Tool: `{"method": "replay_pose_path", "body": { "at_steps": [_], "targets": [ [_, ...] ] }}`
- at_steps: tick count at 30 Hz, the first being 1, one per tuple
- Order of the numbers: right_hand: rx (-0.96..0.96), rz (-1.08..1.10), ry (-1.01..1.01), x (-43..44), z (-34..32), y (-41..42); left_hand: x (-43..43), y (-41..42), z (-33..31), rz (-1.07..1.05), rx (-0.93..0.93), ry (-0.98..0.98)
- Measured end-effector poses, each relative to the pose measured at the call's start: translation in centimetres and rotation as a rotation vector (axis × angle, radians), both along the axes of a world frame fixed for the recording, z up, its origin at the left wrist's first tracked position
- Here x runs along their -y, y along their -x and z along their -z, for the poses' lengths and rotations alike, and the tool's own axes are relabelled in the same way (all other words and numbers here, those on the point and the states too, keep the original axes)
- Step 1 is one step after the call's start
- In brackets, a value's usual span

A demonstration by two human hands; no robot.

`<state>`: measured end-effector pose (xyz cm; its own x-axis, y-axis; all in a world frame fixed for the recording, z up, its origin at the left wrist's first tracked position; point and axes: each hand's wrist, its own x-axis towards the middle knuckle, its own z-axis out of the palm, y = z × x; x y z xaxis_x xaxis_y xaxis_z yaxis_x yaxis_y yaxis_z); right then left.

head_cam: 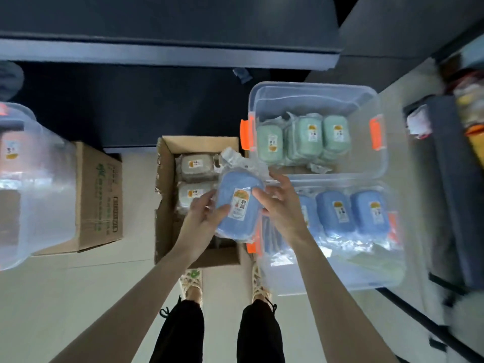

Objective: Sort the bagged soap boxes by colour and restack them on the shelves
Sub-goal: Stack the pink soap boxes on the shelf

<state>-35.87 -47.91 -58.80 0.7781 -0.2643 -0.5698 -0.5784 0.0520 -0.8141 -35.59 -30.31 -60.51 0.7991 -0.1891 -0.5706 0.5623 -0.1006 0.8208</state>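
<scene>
Both hands grip the blue soap box (237, 208)
The left hand (203, 218) holds at its eight o'clock, the right hand (280, 208) at three

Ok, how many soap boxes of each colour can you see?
Blue soap boxes: 4 (one gripped by the left hand, with the right hand touching it; three in the near bin)
Green soap boxes: 3, in the far bin
Grey soap boxes: 2, in the cardboard box
Total: 9 showing; more may lie underneath.
</scene>
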Motion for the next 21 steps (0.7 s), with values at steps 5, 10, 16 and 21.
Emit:
{"method": "replay_pose_path", "body": {
  "at_steps": [5, 10, 16, 21],
  "targets": [
    [0.042, 0.069, 0.116, 8.1, -0.9, 3.1, 7.9, 2.2, -0.9, 0.104, 0.035, -0.166],
    [0.028, -0.080, 0.214, 16.8, -0.3, 5.3, 16.7, 5.0, -0.1, 0.097, 0.006, -0.199],
    [-0.033, -0.212, 0.180, 22.1, 0.3, 5.0, 22.1, 5.5, 1.2, 0.156, -0.005, -0.297],
    [-0.034, -0.300, 0.239, 24.1, 1.1, 4.3, 23.5, 5.2, 1.9, 0.244, -0.002, -0.270]
  ]
}}
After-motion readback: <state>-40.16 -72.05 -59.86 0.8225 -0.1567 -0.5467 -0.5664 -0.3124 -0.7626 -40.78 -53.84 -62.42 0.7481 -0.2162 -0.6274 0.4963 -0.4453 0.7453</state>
